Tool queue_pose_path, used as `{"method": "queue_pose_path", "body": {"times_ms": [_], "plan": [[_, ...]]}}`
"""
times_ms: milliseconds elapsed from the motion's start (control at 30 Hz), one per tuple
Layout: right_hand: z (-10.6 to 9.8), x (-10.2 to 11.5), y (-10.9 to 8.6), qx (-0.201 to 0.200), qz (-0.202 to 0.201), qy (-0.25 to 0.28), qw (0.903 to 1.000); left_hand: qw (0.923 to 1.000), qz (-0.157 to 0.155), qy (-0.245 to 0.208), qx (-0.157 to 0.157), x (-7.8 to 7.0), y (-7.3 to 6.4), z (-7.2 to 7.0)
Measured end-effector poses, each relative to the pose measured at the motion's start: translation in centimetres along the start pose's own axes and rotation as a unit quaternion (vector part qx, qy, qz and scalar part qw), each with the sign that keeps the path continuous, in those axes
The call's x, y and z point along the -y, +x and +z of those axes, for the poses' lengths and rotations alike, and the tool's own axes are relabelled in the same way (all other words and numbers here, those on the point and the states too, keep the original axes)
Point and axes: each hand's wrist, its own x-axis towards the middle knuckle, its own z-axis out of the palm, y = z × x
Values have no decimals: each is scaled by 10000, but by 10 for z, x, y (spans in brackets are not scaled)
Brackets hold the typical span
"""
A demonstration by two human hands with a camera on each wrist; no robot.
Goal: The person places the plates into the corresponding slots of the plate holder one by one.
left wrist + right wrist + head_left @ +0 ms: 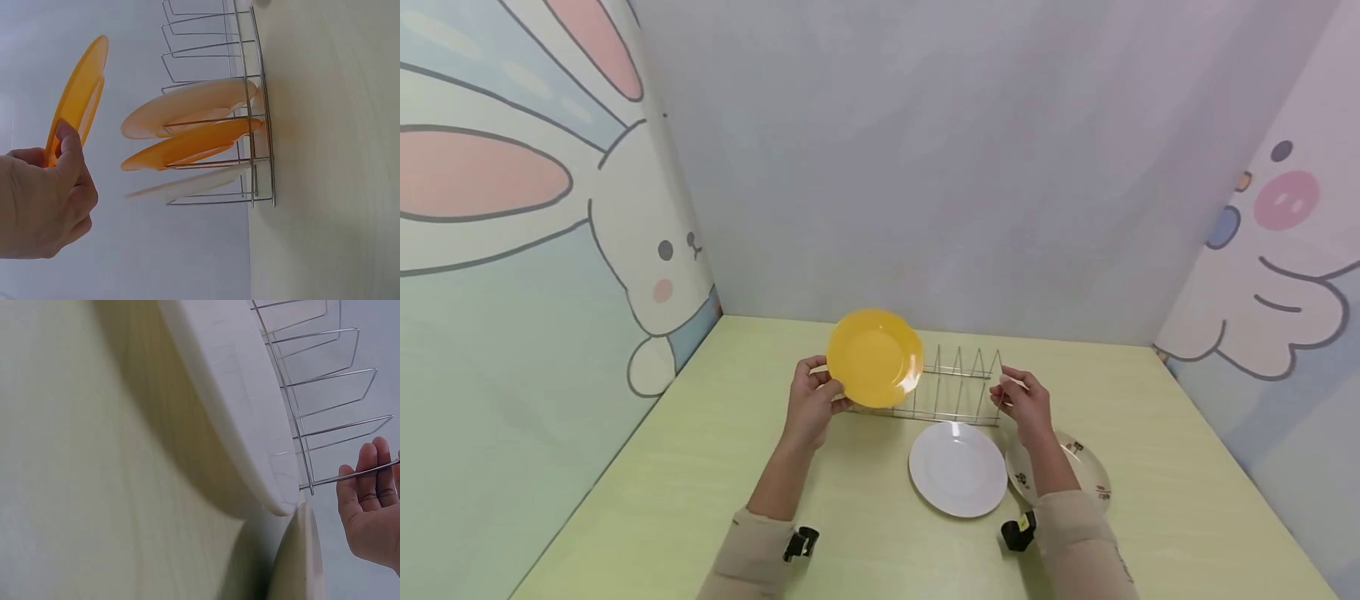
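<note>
We're pinching the yellow plate (874, 358) by one edge in our left hand (809, 406), right hand (1027, 406) gripping the wire rack (959, 400), and a slip could drop that plate!

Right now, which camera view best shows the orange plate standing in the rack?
The left wrist view: it shows the orange plate between two paler plates in the wire rack. In the head view, the yellow plate in the left hand hides it; the right wrist view leaves it out of frame.
</note>
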Motion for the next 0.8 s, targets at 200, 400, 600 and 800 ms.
{"method": "queue_pose_path", "body": {"times_ms": [200,400,600,800], "plan": [[0,0,0,-9,-39,1,10000,9976,549,-203,-375,3,6,11],[0,0,0,35,-35,35,10000,9939,939,-291,-501,10,12,19],[0,1,-1,63,-14,29,10000,9930,936,-125,-710,16,16,29],[0,1,-1,43,-19,-11,10000,9922,829,194,-914,24,17,42]]}}
